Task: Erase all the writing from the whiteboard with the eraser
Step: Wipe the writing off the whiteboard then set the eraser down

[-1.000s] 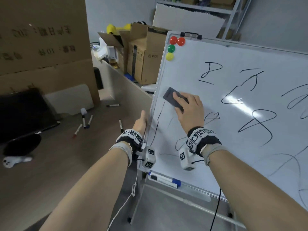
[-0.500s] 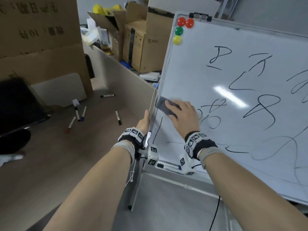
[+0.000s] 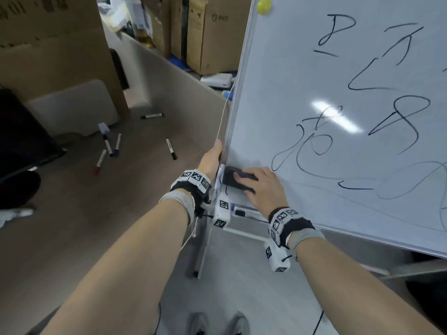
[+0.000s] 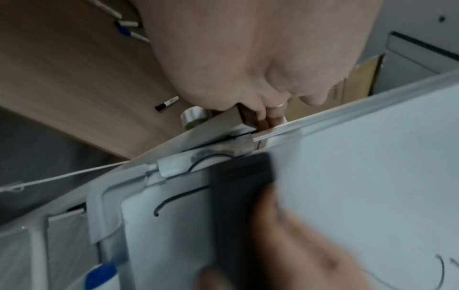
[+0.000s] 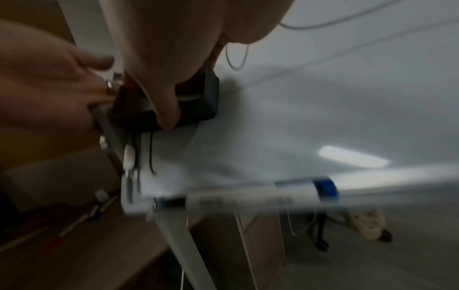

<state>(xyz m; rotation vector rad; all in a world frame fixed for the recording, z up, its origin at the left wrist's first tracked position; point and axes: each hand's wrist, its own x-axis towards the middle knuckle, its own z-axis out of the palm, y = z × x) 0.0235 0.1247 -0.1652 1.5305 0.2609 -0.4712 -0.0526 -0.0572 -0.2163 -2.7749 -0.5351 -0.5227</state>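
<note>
A white whiteboard (image 3: 302,76) on a stand fills the right of the head view, covered with black marker scrawls (image 3: 396,117). My right hand (image 3: 262,187) grips a dark rectangular eraser (image 3: 232,180) and presses it flat on the board's lower left corner. In the right wrist view the eraser (image 5: 198,109) sits under my thumb, with short black strokes (image 5: 150,155) just below it. My left hand (image 3: 212,159) grips the board's left frame edge (image 4: 323,121), fingers curled behind it. The eraser (image 4: 238,206) shows blurred in the left wrist view.
A blue-capped marker (image 3: 244,212) lies in the tray under the board. Several markers (image 3: 108,148) lie scattered on the brown desk (image 3: 72,213) to the left. Cardboard boxes (image 3: 210,37) stand behind. The stand's leg (image 3: 204,250) and my shoes (image 3: 217,323) are below.
My right hand has slid the eraser down the board's left side to the lower left corner, wiping strokes there. My left hand stays on the frame. The head view has tilted down.
</note>
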